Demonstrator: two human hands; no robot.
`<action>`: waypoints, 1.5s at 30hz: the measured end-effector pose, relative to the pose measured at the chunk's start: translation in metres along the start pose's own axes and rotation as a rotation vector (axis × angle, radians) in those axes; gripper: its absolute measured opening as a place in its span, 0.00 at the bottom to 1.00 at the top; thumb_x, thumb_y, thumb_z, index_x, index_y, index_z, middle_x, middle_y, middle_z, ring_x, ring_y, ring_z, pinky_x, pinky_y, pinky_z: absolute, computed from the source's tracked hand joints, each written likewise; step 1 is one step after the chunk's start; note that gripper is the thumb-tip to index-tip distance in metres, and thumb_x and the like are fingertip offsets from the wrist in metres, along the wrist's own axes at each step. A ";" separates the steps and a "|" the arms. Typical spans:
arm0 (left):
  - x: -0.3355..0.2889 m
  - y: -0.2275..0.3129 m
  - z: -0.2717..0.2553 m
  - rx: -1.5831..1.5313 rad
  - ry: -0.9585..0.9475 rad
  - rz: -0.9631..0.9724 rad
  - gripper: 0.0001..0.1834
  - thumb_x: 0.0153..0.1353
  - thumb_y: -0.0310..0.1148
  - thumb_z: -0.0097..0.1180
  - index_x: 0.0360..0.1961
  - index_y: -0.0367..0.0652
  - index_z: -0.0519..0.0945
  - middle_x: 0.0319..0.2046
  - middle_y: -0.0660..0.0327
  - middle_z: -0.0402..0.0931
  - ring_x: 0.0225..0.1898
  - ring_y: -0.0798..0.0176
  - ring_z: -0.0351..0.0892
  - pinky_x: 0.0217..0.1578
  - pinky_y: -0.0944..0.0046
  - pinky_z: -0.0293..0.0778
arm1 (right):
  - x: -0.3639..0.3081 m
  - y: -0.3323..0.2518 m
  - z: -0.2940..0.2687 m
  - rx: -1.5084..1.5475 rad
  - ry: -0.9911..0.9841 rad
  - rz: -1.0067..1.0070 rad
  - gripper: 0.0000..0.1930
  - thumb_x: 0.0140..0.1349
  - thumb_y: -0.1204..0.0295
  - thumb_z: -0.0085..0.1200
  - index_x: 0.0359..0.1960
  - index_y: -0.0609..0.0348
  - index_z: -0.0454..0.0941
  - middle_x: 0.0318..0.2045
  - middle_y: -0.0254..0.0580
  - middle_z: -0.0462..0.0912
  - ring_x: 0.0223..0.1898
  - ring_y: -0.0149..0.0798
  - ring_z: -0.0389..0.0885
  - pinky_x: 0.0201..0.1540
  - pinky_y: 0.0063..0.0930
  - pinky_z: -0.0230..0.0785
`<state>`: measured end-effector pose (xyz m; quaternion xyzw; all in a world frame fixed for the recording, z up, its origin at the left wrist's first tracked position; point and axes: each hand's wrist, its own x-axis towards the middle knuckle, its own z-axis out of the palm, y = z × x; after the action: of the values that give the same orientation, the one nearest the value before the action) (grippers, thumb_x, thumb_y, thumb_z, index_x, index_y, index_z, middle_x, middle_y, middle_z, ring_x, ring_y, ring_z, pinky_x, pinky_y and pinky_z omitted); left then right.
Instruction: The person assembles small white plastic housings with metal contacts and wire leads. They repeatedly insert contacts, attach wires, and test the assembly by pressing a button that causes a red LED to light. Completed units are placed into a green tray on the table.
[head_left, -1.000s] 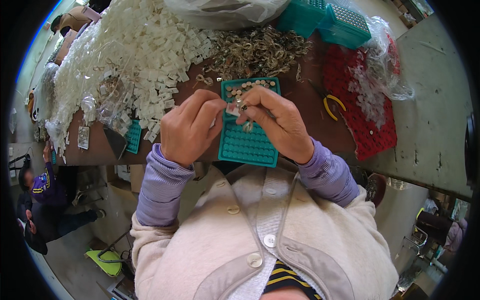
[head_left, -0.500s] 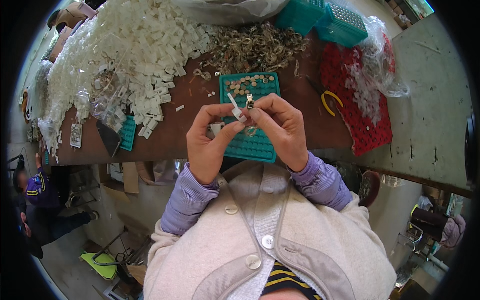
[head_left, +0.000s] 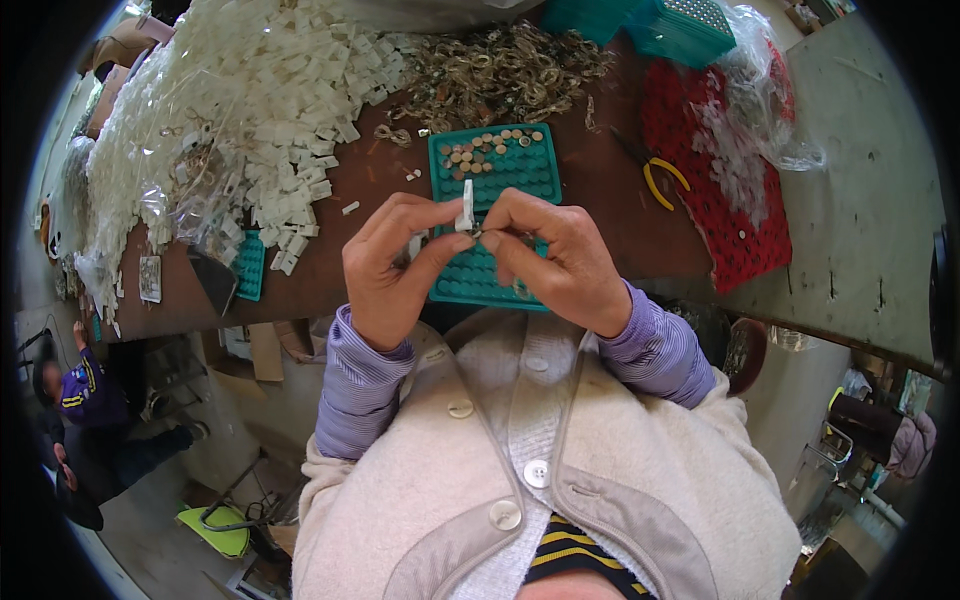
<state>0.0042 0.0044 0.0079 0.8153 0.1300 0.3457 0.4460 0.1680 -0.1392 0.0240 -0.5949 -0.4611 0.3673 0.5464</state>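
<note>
Over the green tray, my two hands meet, fingertips almost touching. My left hand pinches a small white plastic piece that stands upright between thumb and forefinger. Another pale piece shows within the curl of its fingers. My right hand is closed on a small metal part, mostly hidden by the fingertips at the white piece's base. A thin wire loop hangs below that hand. Small round tan discs lie in the far part of the tray, which has rows of round pockets.
White plastic pieces are heaped at the left. A tangle of wired parts lies beyond the tray. Yellow-handled pliers rest beside a red patterned cloth at the right. Teal boxes stand behind. Another person is at far left.
Both hands have moved slightly left and closer together. The white piece went from slanted to upright, and the metal part was brought down to its base, now mostly covered by fingers.
</note>
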 end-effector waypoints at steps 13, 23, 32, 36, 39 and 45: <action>-0.001 0.023 0.014 0.315 -0.176 0.074 0.15 0.58 0.28 0.79 0.43 0.37 0.86 0.34 0.57 0.84 0.35 0.62 0.86 0.37 0.64 0.78 | -0.020 0.006 -0.018 -0.574 0.026 -0.336 0.05 0.61 0.76 0.63 0.34 0.57 0.78 0.24 0.44 0.83 0.29 0.53 0.86 0.36 0.45 0.77; -0.016 0.026 0.039 -0.571 0.063 -0.667 0.13 0.73 0.31 0.68 0.55 0.40 0.86 0.43 0.64 0.90 0.32 0.80 0.76 0.25 0.75 0.69 | -0.021 0.016 -0.017 -0.744 0.339 -0.510 0.08 0.57 0.79 0.68 0.34 0.56 0.79 0.28 0.37 0.82 0.33 0.44 0.83 0.63 0.49 0.73; -0.024 0.006 0.034 -0.619 0.045 -0.798 0.11 0.74 0.35 0.68 0.50 0.42 0.85 0.35 0.71 0.83 0.26 0.82 0.69 0.19 0.78 0.56 | -0.009 0.026 -0.003 -0.705 0.297 -0.575 0.08 0.59 0.76 0.70 0.39 0.54 0.86 0.34 0.36 0.85 0.38 0.43 0.86 0.66 0.48 0.72; -0.027 0.000 0.029 -0.755 0.115 -0.802 0.11 0.76 0.36 0.66 0.52 0.42 0.84 0.36 0.69 0.84 0.27 0.82 0.70 0.19 0.79 0.56 | 0.005 0.029 -0.002 -0.625 0.281 -0.522 0.08 0.60 0.74 0.70 0.42 0.53 0.89 0.35 0.36 0.85 0.38 0.44 0.85 0.56 0.43 0.75; -0.021 -0.011 0.017 -0.869 0.203 -0.783 0.12 0.78 0.36 0.63 0.54 0.41 0.84 0.42 0.64 0.88 0.27 0.82 0.71 0.18 0.80 0.58 | 0.032 0.040 -0.010 -0.563 0.347 -0.365 0.07 0.60 0.73 0.71 0.40 0.52 0.91 0.35 0.37 0.85 0.37 0.45 0.85 0.48 0.41 0.74; -0.010 -0.028 0.009 -0.996 0.287 -0.776 0.13 0.80 0.37 0.59 0.57 0.40 0.83 0.49 0.58 0.90 0.29 0.81 0.73 0.17 0.80 0.62 | 0.067 0.064 -0.006 -0.716 0.328 -0.374 0.05 0.60 0.72 0.71 0.37 0.49 0.94 0.34 0.35 0.83 0.38 0.44 0.84 0.42 0.40 0.75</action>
<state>0.0053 0.0091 -0.0227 0.3500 0.2975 0.2839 0.8417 0.2034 -0.0765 -0.0339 -0.7036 -0.5662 -0.0202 0.4289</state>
